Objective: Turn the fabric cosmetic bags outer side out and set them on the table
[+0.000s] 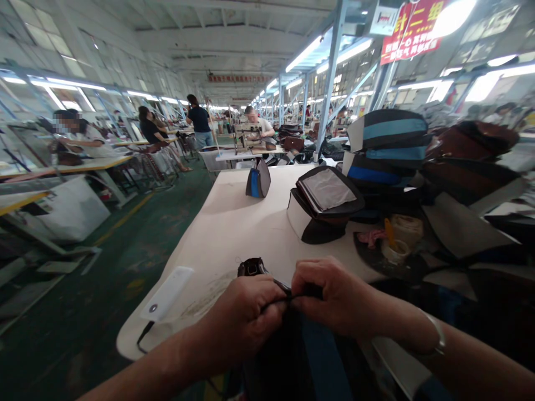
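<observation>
Over the near edge of the table, my left hand [253, 309] and my right hand [334, 295] are closed, side by side, pinching the thin black edge of a dark bag piece with a blue stripe [324, 351]. The fingertips nearly meet at that edge. Below my hands the piece hangs in shadow, and its lower part is hard to make out. Just beyond my left hand a small black part with a square metal buckle [253, 268] shows; whether it is joined to the bag piece I cannot tell. A bracelet [438, 337] circles my right wrist.
A white device with a cable [169, 292] lies on the pale table [209, 234] at left. Farther back stand a small blue-striped piece [258, 179] and a stack of dark pieces [328, 195]. To the right are a glue pot with a yellow-handled brush [395, 248] and piled bag pieces [388, 133].
</observation>
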Demonstrator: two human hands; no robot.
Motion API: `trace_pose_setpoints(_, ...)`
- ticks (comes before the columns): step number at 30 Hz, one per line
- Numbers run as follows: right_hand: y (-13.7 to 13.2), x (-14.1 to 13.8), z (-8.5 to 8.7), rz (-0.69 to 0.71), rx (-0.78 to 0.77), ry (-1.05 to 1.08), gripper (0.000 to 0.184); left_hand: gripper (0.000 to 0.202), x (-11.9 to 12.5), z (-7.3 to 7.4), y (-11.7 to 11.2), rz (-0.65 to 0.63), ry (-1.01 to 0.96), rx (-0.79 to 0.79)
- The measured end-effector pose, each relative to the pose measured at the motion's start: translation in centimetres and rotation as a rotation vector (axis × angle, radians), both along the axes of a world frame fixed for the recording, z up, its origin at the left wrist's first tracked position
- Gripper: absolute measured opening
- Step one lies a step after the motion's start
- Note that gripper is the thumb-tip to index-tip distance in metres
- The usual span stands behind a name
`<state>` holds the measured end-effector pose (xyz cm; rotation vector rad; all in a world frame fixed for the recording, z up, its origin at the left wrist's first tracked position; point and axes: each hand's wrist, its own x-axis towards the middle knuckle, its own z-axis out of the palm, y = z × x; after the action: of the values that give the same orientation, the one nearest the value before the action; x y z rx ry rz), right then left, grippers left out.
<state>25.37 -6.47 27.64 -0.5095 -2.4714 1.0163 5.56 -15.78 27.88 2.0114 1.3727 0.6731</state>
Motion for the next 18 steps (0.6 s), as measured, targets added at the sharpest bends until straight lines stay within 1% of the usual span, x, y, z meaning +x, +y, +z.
trace_pose_setpoints(2,0.1,0.0,-0.1,0.006,0.019,0.013,0.012,0.020,-0.3,-0.2,-0.2,0.021,0.051,0.039)
trace_pose_setpoints(3,0.2,0.0,-0.1,0.005,0.001,0.010,0.010,0.019,-0.5,-0.3,-0.3,0.028,0.064,0.033)
trace_pose_setpoints(6,0.5,0.1,-0.1,-0.006,-0.112,-0.032,0.005,0.019,-0.9,-0.2,-0.5,0.005,0.118,0.021)
trace_pose_setpoints(9,0.6,-0.1,-0.1,-0.007,-0.213,-0.087,0.003,0.018,-0.8,-0.4,-0.7,-0.039,0.282,0.140)
trace_pose_setpoints(11,0.6,-0.2,-0.1,-0.003,-0.234,-0.094,0.006,0.017,-0.7,-0.9,-0.9,-0.070,0.416,0.241)
trace_pose_setpoints(13,0.6,-0.2,-0.1,-0.012,-0.238,-0.083,0.006,0.018,-0.5,-1.5,-1.0,-0.073,0.525,0.332)
trace_pose_setpoints(15,0.5,-0.1,-0.3,-0.030,-0.239,-0.072,0.006,0.019,-0.4,-2.0,-1.0,-0.033,0.569,0.376)
trace_pose_setpoints(18,0.3,-0.1,-0.7,-0.046,-0.244,-0.050,0.005,0.022,-0.5,-2.3,-0.7,0.065,0.496,0.312)
